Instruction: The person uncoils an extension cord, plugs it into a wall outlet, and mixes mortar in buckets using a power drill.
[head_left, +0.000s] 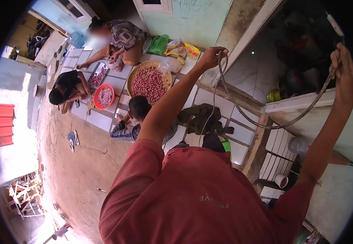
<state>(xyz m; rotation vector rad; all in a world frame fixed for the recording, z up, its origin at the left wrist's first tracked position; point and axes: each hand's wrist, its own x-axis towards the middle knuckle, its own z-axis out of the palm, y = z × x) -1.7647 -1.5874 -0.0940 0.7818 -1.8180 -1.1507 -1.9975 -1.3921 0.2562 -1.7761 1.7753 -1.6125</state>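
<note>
A grey-brown cord (272,127), perhaps a cable or thin hose, sags in a loop between my two raised hands. My left hand (213,57) has its fingers closed around one part of it, in front of the doorway's frame. From there a thinner length hangs down toward my legs. High at the right, my right hand (344,73) pinches the cord between thumb and fingers. Above that hand a slim white piece (334,24) sticks up, seemingly at the cord's end.
Three people sit on the tiled ledge around a woven tray (169,79) of red shallots and a red basin (104,96). Dark cloth (203,118) lies before me. A doorway (251,69) opens ahead. Sandals (73,139) lie on the ground; a plastic bottle (297,144) is at right.
</note>
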